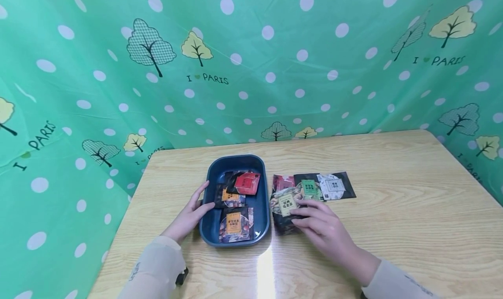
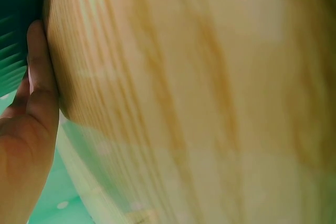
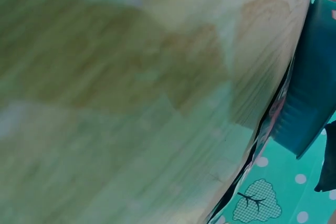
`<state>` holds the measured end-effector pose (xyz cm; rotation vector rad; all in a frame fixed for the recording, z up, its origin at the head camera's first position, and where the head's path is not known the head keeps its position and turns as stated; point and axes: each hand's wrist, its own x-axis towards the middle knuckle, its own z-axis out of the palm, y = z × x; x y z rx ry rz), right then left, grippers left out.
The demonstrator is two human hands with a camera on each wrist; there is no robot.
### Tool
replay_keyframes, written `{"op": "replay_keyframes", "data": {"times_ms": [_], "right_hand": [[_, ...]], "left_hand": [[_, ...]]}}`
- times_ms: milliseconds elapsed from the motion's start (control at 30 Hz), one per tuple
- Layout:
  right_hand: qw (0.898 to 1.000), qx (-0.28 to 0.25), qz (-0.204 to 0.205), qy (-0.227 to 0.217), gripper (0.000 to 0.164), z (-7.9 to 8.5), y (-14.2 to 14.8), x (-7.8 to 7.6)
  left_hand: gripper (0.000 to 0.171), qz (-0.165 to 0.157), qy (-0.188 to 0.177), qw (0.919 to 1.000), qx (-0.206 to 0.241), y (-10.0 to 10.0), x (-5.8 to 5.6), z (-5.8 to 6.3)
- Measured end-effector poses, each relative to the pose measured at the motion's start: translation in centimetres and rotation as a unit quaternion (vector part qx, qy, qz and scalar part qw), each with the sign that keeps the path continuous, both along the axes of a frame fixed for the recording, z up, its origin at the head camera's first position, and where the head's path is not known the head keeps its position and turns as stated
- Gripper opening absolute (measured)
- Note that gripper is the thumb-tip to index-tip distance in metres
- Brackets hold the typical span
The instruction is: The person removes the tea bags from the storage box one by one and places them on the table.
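In the head view my right hand (image 1: 320, 225) pinches a black tea sachet (image 1: 286, 205) with a pale yellow-green label, its thumb hidden. This sachet overlaps a row made up of a red sachet (image 1: 280, 182), a green-labelled one (image 1: 310, 186) and a white-and-black one (image 1: 337, 186). On the left, my left hand (image 1: 188, 218) touches the left side of a dark blue bin (image 1: 266, 220) with extended fingers, thumb at the rim. Inside the bin lie a red-labelled sachet (image 1: 246, 183) and orange-labelled sachets (image 1: 233, 225).
The wood-grain table (image 1: 404, 203) extends to the right of the sachets. A green polka-dot cloth (image 1: 251, 72) hangs behind and beside it. Mostly tabletop fills the left wrist view; the right wrist view also shows the bin's side (image 3: 310, 77).
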<state>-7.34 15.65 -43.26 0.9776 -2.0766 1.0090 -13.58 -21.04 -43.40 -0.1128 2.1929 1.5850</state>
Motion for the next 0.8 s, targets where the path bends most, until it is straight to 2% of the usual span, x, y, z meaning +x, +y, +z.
{"op": "replay_keyframes", "data": {"times_ms": [167, 433, 533, 667, 800], "right_hand": [[1.0, -0.003, -0.004, 0.028, 0.025, 0.0, 0.5, -0.2], [0.999, 0.023, -0.034, 0.013, 0.033, 0.0, 1.9, 0.0], [0.998, 0.034, -0.045, 0.0, 0.03, -0.1, 2.5, 0.1], [0.997, 0.048, -0.058, -0.022, 0.017, -0.2, 3.2, 0.3], [0.995, 0.057, -0.07, -0.04, 0.016, -0.4, 3.7, 0.5]], "left_hand": [[0.068, 0.0, -0.003, 1.0, 0.001, 0.0, 0.0, 0.1], [0.068, -0.001, -0.005, 1.0, 0.003, -0.1, -0.1, 0.0], [0.068, 0.0, -0.005, 1.0, 0.004, 0.0, -0.1, 0.0], [0.068, 0.0, -0.005, 1.0, 0.006, 0.0, 0.0, 0.0], [0.068, 0.0, -0.004, 0.9999, 0.01, 0.0, 0.0, 0.0]]}}
